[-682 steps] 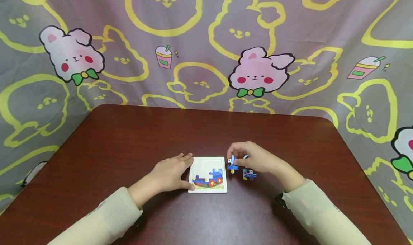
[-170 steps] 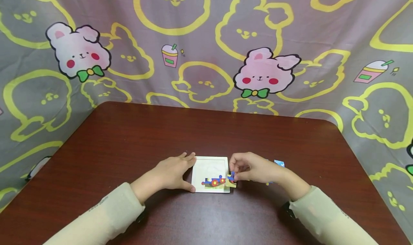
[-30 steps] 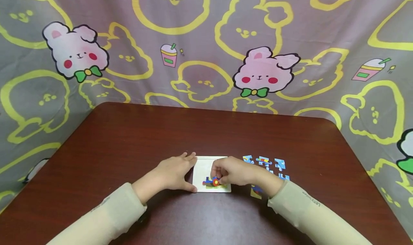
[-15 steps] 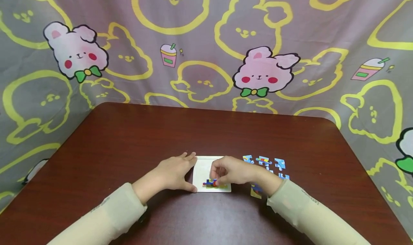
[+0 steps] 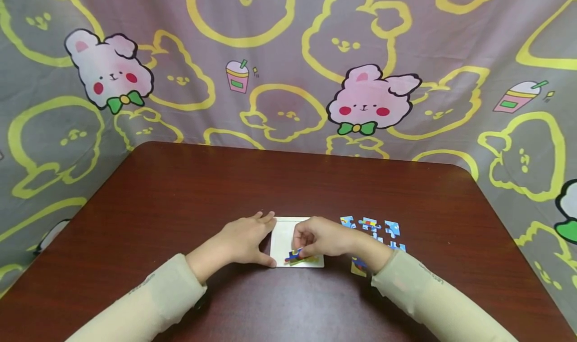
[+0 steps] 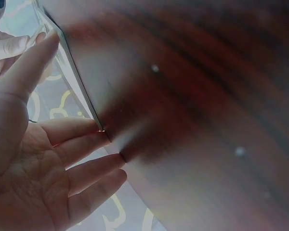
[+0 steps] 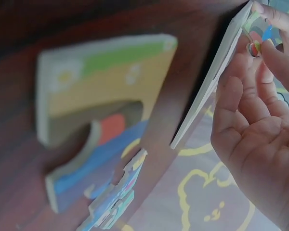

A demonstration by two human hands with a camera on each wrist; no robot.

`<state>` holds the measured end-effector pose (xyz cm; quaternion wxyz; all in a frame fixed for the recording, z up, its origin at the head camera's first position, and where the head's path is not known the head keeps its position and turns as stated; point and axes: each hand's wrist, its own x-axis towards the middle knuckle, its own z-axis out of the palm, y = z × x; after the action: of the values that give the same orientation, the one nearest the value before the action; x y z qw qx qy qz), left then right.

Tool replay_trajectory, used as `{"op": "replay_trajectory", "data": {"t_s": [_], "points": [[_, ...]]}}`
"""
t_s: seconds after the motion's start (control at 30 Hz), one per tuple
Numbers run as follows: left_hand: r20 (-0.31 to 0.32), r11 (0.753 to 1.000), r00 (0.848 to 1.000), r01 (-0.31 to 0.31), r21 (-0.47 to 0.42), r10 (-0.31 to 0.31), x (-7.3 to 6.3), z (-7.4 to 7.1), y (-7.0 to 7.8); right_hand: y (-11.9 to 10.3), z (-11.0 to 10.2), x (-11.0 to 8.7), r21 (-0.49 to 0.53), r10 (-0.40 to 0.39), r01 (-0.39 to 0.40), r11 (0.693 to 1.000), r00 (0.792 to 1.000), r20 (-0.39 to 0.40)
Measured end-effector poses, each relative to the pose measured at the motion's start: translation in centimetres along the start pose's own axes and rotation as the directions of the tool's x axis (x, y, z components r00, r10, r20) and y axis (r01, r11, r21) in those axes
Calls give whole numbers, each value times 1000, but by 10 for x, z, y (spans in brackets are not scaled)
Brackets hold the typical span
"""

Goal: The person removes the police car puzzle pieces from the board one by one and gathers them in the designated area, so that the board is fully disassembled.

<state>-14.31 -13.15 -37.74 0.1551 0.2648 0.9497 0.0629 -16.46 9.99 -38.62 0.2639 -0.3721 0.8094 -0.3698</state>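
Observation:
My left hand [image 5: 241, 239] rests along the left edge of the white puzzle tray [image 5: 282, 232] in the head view. Its thumb is at the near left corner and its fingertips are by the far one; in the left wrist view the thumb touches the tray's edge [image 6: 74, 77]. Over the near part of the tray, my right hand [image 5: 322, 238] pinches a blue jigsaw piece [image 5: 295, 254] between thumb and fingers. That piece is tilted, with a yellow-green strip beneath it. My right fingers partly cover it, so whether other pieces are joined to it is unclear.
Several loose blue jigsaw pieces [image 5: 369, 224] lie on the brown table [image 5: 216, 182] right of the tray, some partly behind the right wrist. One tan and blue piece [image 7: 111, 82] looms close in the right wrist view. A patterned curtain [image 5: 279, 31] surrounds the table's far side.
Compared with the oldest frame, fewer pieces are in the tray and more lie to its right. Over the last second, the pinched piece has tipped up from flat. The left hand has stayed put.

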Motion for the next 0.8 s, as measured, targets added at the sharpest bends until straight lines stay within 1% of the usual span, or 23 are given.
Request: {"op": "replay_trajectory", "data": {"t_s": [0.23,0.47,0.63,0.8], "points": [[2,1000,1000,12,4,-12,1,1,-1,3,-2,-4,1,-18,18,1000,1000,-14],[-10,1000,1000,3,4,-3,1,4,-1,8,-5,-14,-11,-45,44,999,998,-33],[-8,1000,1000,1,14,-1,1,5,-1,10,-8,-24,5,-17,17,1000,999,-47],[-12,1000,1000,-5,11,6,-1,5,0,12,-11,-35,43,11,-8,999,998,-66]]}}
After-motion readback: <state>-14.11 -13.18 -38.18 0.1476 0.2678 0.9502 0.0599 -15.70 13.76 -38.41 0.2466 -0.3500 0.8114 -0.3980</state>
